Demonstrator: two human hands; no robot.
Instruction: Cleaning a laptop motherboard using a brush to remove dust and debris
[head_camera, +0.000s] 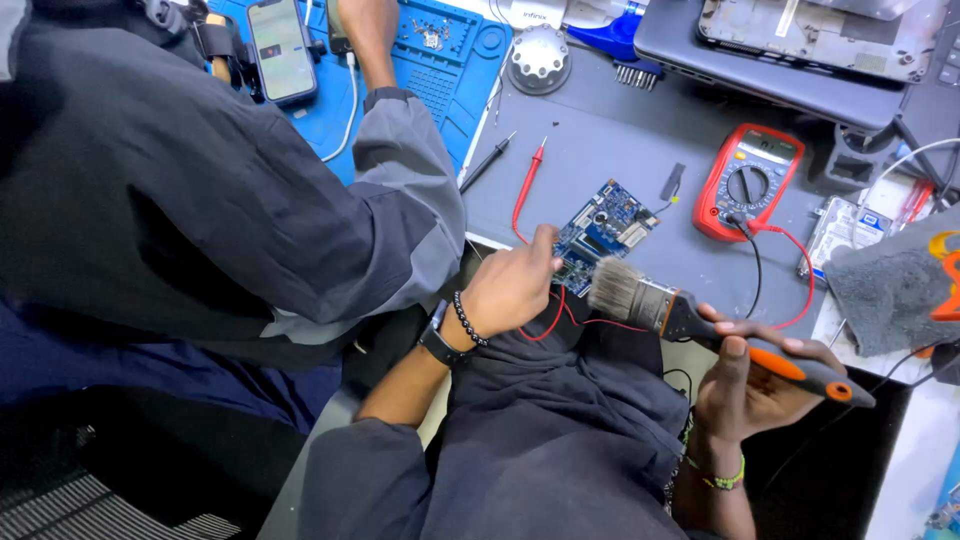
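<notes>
Two hands work together: the left hand (512, 287) grips the blue board (602, 232) at its near edge, tilting it over the lap, while the right hand (752, 385) clasps the brush (690, 318), bristles touching the board's lower corner. A multimeter (748, 182) lies nearby.

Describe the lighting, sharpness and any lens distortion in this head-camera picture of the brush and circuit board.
Head view: light is even and bright, with only soft shadows; the circuit board and paintbrush look sharp, as do the left hand and right hand; wide-angle bending curves the desk edges; no strong glare.
</notes>
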